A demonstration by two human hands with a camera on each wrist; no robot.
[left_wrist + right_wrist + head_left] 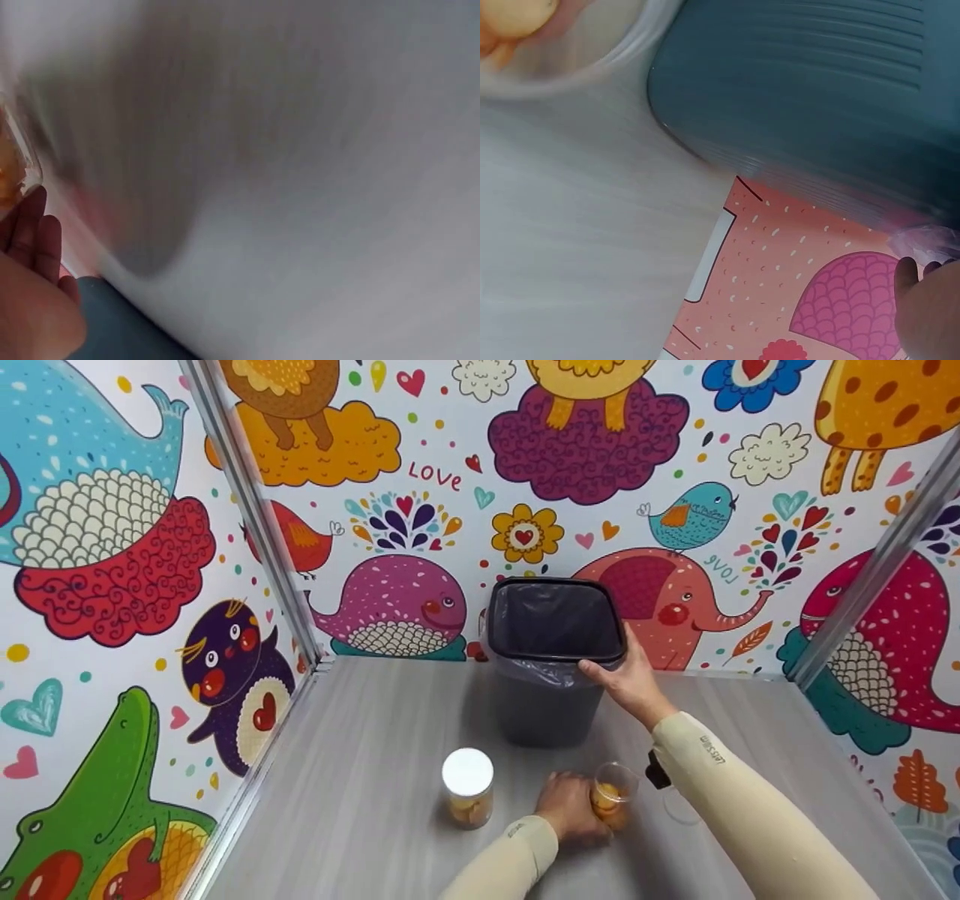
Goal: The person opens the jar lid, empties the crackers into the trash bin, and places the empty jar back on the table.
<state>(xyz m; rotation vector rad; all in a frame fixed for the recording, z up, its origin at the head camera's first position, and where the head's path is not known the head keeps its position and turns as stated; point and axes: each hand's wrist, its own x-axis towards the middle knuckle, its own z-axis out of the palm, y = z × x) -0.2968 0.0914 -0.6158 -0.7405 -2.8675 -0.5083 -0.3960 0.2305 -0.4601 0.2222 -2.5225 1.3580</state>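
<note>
My right hand (636, 682) grips the dark grey trash bin (544, 705) at its near right corner, thumb over the black rim. A clear plastic bag (551, 671) lines the bin and folds over its outside. In front of it, my left hand (571, 808) holds a clear plastic jar (611, 802) with orange pieces inside; its mouth faces up, uncovered. The right wrist view has the jar's round rim (592, 75) at its upper left. Only fingers (49, 240) and the jar's edge show in the left wrist view.
Left of my left hand stands a second jar (469, 795) with a white lid and orange-brown contents. A thin clear ring (681, 808) lies on the grey table (360, 780) by my right forearm. Walls (420, 532) printed with cartoon animals enclose the back and sides.
</note>
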